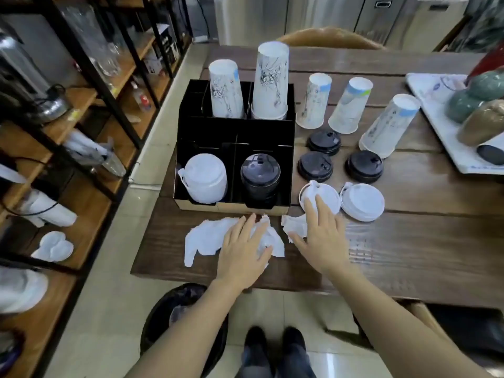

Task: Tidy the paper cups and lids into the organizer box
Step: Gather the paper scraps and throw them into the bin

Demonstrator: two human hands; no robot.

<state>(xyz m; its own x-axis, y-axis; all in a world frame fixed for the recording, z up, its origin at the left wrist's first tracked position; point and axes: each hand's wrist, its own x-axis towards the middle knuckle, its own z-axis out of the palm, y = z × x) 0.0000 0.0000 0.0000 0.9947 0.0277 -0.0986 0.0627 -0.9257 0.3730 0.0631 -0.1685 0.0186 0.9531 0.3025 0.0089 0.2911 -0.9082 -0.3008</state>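
Note:
The black organizer box (283,159) stands on the wooden table. Its rear slots hold upside-down paper cups (225,90) and a taller cup stack (270,80); its front slots hold white lids (206,178) and black lids (260,174). Right of the box stand three upside-down cups (314,100), (350,105), (388,126), three black lids (324,141), (315,166), (364,166) and two white lids (327,193), (362,201). My left hand (244,248) lies flat on crumpled white paper (207,240). My right hand (320,233) rests fingers spread, fingertips on the nearer white lid.
A white tray (436,126) with green and brown rounded items sits at the table's right. Metal shelving (81,132) with glassware and bags lines the left. A black-lined bin (185,323) stands on the floor below the table edge, next to my shoes.

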